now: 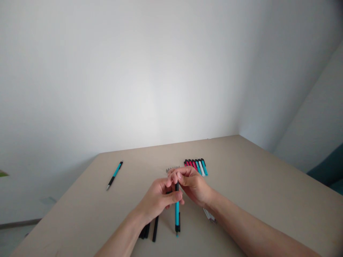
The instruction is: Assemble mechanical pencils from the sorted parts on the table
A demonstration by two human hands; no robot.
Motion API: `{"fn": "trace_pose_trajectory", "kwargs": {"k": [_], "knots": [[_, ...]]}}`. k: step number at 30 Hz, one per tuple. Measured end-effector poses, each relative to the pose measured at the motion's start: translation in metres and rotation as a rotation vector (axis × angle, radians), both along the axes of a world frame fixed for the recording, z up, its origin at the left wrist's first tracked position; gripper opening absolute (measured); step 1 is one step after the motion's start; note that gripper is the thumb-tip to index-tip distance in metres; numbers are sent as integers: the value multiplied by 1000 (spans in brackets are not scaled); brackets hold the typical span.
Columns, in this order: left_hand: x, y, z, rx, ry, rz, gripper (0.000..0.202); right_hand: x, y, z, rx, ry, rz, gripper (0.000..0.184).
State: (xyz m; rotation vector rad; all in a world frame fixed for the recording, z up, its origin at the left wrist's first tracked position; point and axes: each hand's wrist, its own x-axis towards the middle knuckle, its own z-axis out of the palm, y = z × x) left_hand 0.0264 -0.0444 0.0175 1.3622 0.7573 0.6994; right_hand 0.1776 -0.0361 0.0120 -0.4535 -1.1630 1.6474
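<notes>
Between both hands is a blue pen (pixel 177 212) with a black grip, its clip and push button pointing toward me. My left hand (pixel 163 196) pinches it around the black grip section. The fingertips of my right hand (pixel 193 184) close on the pen's far end, so whatever small part is there stays hidden. Under my left wrist lie several black tubes (pixel 155 228). Thin white refills (pixel 209 216) rest partly beneath my right forearm. Just beyond my fingers is a row of small silver pieces (pixel 173 169), partly covered by the hands.
A whole blue pen (pixel 114 175) with black grip and silver tip lies at the left of the beige table (pixel 257 185). Several pink, blue and white pen barrels (pixel 202 167) are lined up behind my right hand. A white wall (pixel 160 71) borders the table's back.
</notes>
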Motion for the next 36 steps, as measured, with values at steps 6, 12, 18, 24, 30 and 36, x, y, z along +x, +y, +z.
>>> {"fn": "trace_pose_trajectory", "kwargs": {"k": [6, 12, 18, 24, 30, 36], "knots": [[-1, 2, -5, -11, -83, -33, 39, 1, -3, 5, -59, 24, 30, 33], [-1, 2, -3, 10, -41, -26, 41, -1, -1, 1, -48, 13, 46, 36], [-1, 2, -2, -6, -19, 0, 42, -1, 0, -1, -23, -7, 16, 36], [2, -1, 3, -34, -58, 17, 42, -1, 0, -2, 8, -12, -12, 33], [3, -1, 1, -68, -57, 35, 44, -1, -1, -2, 11, -35, -19, 34], [1, 1, 4, -114, -226, 157, 37, -3, 3, -4, -5, -58, -125, 38]]}}
